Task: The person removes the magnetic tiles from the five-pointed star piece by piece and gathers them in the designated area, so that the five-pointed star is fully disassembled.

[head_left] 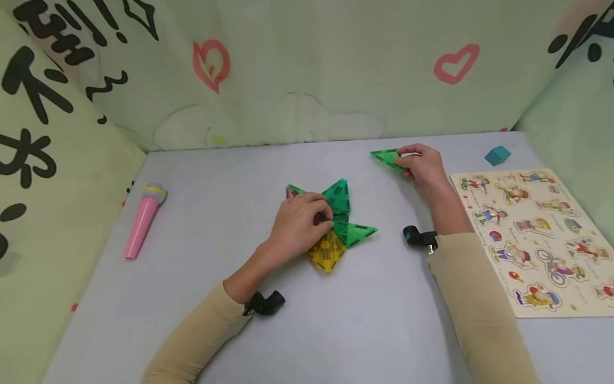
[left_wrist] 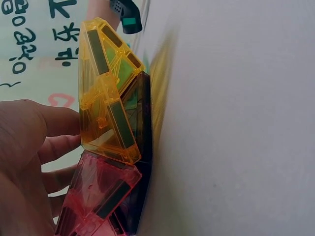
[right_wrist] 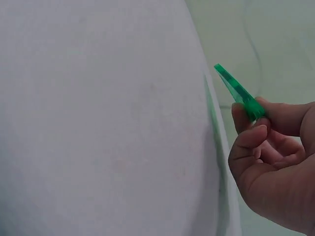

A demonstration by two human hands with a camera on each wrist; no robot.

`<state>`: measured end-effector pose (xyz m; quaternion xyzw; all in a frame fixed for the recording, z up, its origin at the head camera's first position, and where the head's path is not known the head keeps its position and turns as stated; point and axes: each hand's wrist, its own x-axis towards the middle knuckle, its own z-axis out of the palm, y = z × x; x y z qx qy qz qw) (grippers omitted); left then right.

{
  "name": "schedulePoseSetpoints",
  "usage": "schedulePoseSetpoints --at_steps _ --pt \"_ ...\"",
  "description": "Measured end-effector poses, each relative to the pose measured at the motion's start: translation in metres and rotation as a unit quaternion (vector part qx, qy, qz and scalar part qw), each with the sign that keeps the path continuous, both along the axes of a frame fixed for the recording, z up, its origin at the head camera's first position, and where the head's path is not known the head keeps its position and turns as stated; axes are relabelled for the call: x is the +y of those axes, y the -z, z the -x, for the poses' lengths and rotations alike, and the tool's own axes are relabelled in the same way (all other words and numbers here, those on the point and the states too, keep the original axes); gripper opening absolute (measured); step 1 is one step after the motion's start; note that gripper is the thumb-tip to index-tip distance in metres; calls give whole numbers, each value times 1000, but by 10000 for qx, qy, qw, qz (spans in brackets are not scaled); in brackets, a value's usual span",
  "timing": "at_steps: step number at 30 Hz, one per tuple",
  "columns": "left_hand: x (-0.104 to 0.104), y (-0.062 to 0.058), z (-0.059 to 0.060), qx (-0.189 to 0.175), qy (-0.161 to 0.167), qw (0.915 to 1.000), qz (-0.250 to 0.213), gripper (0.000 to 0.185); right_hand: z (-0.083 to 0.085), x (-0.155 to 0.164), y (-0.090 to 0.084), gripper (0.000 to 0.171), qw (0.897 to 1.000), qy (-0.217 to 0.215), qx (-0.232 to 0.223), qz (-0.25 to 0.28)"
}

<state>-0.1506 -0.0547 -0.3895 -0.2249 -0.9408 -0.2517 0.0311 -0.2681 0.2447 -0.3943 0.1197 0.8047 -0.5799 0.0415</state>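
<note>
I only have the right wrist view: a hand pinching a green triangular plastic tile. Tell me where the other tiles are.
Observer: A cluster of green, yellow and pink translucent plastic tiles lies mid-table, away from the right hand.
Operator: Report the left hand.
Observer: The left hand rests on that cluster, fingers curled over it.
Operator: Say what lies beside the right arm.
Observer: A wooden puzzle board with cartoon figures lies flat there.

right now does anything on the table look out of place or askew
Nothing looks spilled or damaged. The cluster of translucent green, yellow and pink magnetic tiles lies unevenly, some tiles tilted up under the left hand. The right hand pinches a separate green triangular tile away from it.
</note>
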Motion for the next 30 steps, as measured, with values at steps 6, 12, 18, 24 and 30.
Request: schedulePoseSetpoints --at_steps 6,12,18,24,30 --pt "1 -1 0 44 13 10000 -27 6 10 1 -3 29 9926 -327 13 -1172" --pt "-1 0 0 5 -22 10000 -40 7 17 1 -3 26 9697 -497 139 -2387" --pt "-1 2 1 -24 3 10000 -61 6 17 -1 -2 23 9550 -537 228 -2909" --pt "-1 2 1 -33 13 10000 -69 6 15 -3 -1 28 9556 -623 96 -2877" --pt "-1 2 1 -20 17 10000 -28 7 6 -4 -4 30 9535 -759 30 -2917"
